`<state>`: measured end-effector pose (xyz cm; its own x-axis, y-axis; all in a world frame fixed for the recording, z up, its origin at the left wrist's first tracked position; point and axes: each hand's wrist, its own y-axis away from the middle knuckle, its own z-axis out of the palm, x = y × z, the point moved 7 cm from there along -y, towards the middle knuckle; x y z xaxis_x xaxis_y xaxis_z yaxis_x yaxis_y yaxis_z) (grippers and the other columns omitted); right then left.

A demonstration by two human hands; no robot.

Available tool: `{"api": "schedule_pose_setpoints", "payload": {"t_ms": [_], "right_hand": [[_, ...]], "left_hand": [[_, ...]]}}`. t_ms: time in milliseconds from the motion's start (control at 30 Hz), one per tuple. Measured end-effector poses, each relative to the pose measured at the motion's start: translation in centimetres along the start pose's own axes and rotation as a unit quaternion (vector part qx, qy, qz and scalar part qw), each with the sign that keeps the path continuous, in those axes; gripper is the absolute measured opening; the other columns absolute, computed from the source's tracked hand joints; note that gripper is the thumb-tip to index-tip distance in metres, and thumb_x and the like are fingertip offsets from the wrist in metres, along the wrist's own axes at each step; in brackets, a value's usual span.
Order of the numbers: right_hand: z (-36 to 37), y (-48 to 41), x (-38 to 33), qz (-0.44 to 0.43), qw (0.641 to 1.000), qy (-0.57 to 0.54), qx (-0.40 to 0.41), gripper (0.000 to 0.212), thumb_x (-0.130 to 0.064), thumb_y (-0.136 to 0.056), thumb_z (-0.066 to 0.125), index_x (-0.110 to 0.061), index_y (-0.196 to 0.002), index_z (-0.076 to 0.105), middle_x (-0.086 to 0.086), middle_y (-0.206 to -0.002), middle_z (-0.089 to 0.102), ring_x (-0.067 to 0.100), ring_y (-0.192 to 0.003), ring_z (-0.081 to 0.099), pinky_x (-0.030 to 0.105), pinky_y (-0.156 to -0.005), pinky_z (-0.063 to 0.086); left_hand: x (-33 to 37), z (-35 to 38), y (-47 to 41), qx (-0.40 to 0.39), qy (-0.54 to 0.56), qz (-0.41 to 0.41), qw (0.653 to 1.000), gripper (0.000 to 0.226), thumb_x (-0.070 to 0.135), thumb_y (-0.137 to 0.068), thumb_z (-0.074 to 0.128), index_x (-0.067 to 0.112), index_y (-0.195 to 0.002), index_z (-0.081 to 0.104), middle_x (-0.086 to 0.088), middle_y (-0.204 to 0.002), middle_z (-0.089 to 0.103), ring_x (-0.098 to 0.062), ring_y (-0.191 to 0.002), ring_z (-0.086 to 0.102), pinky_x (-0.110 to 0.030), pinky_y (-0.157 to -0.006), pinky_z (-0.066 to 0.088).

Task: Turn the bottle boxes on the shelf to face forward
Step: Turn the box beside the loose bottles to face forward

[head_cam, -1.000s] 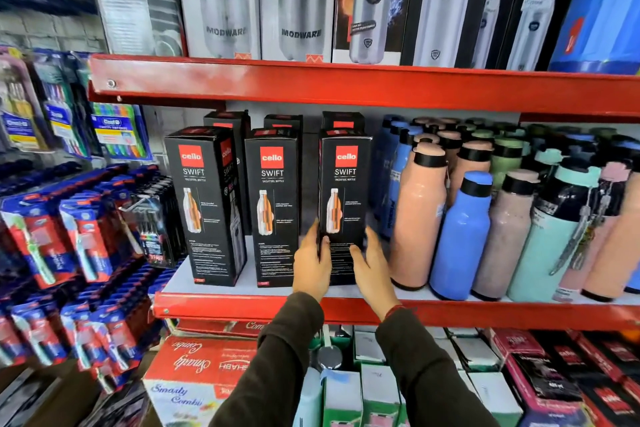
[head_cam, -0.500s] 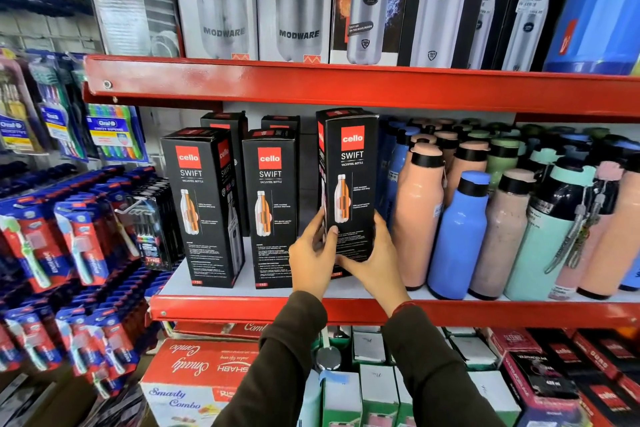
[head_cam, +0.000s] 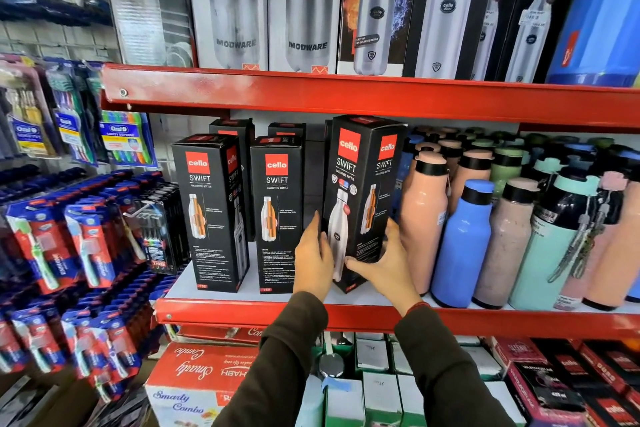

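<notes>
Three black "cello SWIFT" bottle boxes stand at the front of the red middle shelf [head_cam: 242,312]. The left box [head_cam: 211,211] and the middle box [head_cam: 277,215] rest on the shelf board. The right box [head_cam: 360,191] is turned corner-on, showing two faces, one with a white bottle and one with an orange bottle. My left hand [head_cam: 313,260] grips its lower left side and my right hand [head_cam: 388,263] holds its lower right edge and bottom. More black boxes [head_cam: 232,128] stand behind in a second row.
Loose pink, blue and mint bottles [head_cam: 464,243] crowd the shelf right beside the held box. The upper red shelf [head_cam: 346,94] hangs close above, carrying tall steel-bottle boxes. Toothbrush packs [head_cam: 90,239] hang at left. Cartons [head_cam: 194,381] fill the lower shelf.
The right box was lifted off the shelf board and rotated, so its corner now faces me and a second face shows. Both hands stayed on its lower part.
</notes>
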<state>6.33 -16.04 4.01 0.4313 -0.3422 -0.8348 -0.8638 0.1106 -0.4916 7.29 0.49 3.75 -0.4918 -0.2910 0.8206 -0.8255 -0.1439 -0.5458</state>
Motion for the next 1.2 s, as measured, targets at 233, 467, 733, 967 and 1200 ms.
{"api": "schedule_pose_setpoints", "payload": {"t_ms": [233, 467, 733, 967, 1200], "right_hand": [[1.0, -0.1, 0.5, 0.016, 0.994, 0.007, -0.107, 0.113, -0.013, -0.078, 0.078, -0.033, -0.156, -0.002, -0.029, -0.150, 0.027, -0.006, -0.140, 0.031, 0.030, -0.118, 0.029], [1.4, -0.8, 0.6, -0.024, 0.991, 0.057, -0.118, 0.092, -0.008, -0.090, 0.058, -0.049, -0.150, 0.001, -0.022, -0.160, 0.014, -0.003, -0.148, 0.016, 0.030, -0.122, 0.018], [1.6, -0.5, 2.3, 0.013, 0.993, 0.067, -0.093, 0.084, -0.005, -0.094, 0.057, -0.045, -0.151, 0.011, -0.016, -0.147, 0.041, 0.009, -0.139, 0.039, 0.027, -0.113, 0.033], [2.2, -0.4, 2.2, 0.003, 0.993, 0.083, -0.089, 0.092, 0.000, -0.092, 0.057, -0.061, -0.140, 0.007, -0.001, -0.154, 0.041, 0.015, -0.141, 0.039, 0.043, -0.116, 0.035], [2.5, -0.7, 2.4, 0.003, 0.992, 0.099, -0.076, 0.087, 0.002, -0.092, 0.054, -0.054, -0.138, 0.007, 0.000, -0.152, 0.042, 0.012, -0.135, 0.042, 0.036, -0.115, 0.035]], "left_hand": [[-1.1, -0.8, -0.5, -0.010, 0.030, -0.020, 0.999, 0.037, 0.007, -0.101, 0.048, 0.015, -0.137, 0.053, 0.018, -0.111, 0.062, 0.023, -0.096, 0.058, 0.008, -0.080, 0.037], [-1.4, -0.4, 0.5, 0.001, 0.069, -0.019, 0.997, 0.040, 0.006, -0.097, 0.056, 0.033, -0.125, 0.051, 0.031, -0.111, 0.059, 0.025, -0.105, 0.056, 0.004, -0.085, 0.041], [-2.9, 0.8, 1.0, 0.028, 0.042, -0.056, 0.997, 0.036, 0.008, -0.097, 0.056, 0.022, -0.129, 0.051, 0.015, -0.113, 0.060, 0.013, -0.103, 0.059, 0.003, -0.083, 0.042], [-3.4, 1.0, 1.5, 0.036, 0.016, -0.061, 0.997, 0.035, 0.008, -0.097, 0.054, 0.017, -0.131, 0.050, 0.003, -0.124, 0.062, -0.009, -0.114, 0.058, -0.028, -0.100, 0.048], [-3.6, 1.2, 1.2, 0.042, 0.001, -0.074, 0.996, 0.036, 0.010, -0.097, 0.055, 0.013, -0.133, 0.050, -0.002, -0.128, 0.062, -0.015, -0.119, 0.059, -0.028, -0.100, 0.046]]}}
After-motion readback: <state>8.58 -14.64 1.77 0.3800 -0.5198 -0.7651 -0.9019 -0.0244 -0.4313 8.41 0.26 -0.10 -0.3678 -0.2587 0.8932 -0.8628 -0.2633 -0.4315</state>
